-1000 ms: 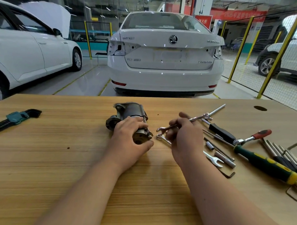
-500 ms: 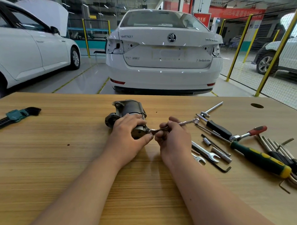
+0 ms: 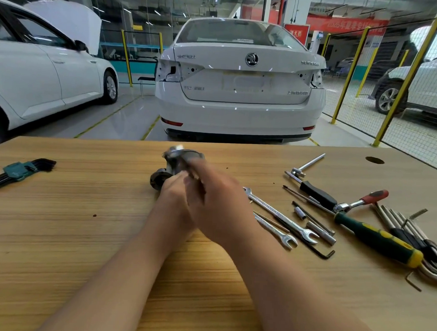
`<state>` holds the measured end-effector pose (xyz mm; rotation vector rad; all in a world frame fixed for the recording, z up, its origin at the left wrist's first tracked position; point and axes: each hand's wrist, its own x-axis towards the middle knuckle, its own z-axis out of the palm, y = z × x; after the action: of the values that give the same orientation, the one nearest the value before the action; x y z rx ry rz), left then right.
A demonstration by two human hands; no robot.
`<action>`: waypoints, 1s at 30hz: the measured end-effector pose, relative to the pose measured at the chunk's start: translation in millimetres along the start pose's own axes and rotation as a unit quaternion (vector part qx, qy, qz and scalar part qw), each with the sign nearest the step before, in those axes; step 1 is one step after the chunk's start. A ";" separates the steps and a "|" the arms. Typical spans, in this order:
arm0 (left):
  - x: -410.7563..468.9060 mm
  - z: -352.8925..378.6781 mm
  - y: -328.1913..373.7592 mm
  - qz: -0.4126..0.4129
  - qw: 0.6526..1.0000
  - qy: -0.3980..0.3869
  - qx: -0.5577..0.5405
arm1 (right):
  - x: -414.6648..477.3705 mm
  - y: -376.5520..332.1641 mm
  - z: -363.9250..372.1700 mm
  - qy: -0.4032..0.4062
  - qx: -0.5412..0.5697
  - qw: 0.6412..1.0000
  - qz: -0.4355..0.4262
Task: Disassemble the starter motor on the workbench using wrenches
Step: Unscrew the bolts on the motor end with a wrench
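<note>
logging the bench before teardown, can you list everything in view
workbench: 1, wood, foreground
starter motor: 1, grey, bench centre, behind hands
wrenches: 2, silver, right of hands
screwdriver: 1, green-yellow handle, right
ratchet: 1, red handle, right
hex key set: 1, teal holder, far left
hex key bundle: 1, silver, right edge
loose hex key: 1, black, below wrenches
cars: 3+, white, beyond bench
left hand: 1, at motor, grip blurred
right hand: 1, over left hand, grip blurred

Matt wood-grain workbench (image 3: 59, 233); shiny chrome wrenches (image 3: 279, 214); dull grey metal starter motor (image 3: 185, 156)
</note>
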<state>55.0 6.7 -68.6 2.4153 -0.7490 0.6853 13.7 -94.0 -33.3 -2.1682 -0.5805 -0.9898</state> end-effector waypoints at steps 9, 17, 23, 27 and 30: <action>-2.0 -3.1 -0.6 -0.107 0.990 -0.018 -0.094 | 7.7 30.8 -29.2 0.240 0.516 0.697 0.436; -2.3 -1.3 -1.5 -0.096 0.990 -0.007 -0.099 | -1.1 37.6 -21.7 0.171 0.455 0.631 0.605; -3.2 -2.3 -0.5 -0.092 0.992 -0.002 -0.089 | -3.2 40.9 -15.2 0.161 0.524 0.592 0.591; -3.2 -1.6 -1.1 -0.087 0.992 -0.005 -0.088 | -3.3 37.4 -15.6 0.129 0.500 0.674 0.528; -3.1 -1.4 -0.2 -0.092 0.992 -0.001 -0.091 | -2.3 29.3 -13.6 0.084 0.399 0.806 0.429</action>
<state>52.5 8.8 -69.5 2.2831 -0.5552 0.5188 24.1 -123.9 -40.0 -1.2930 0.1162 -0.3070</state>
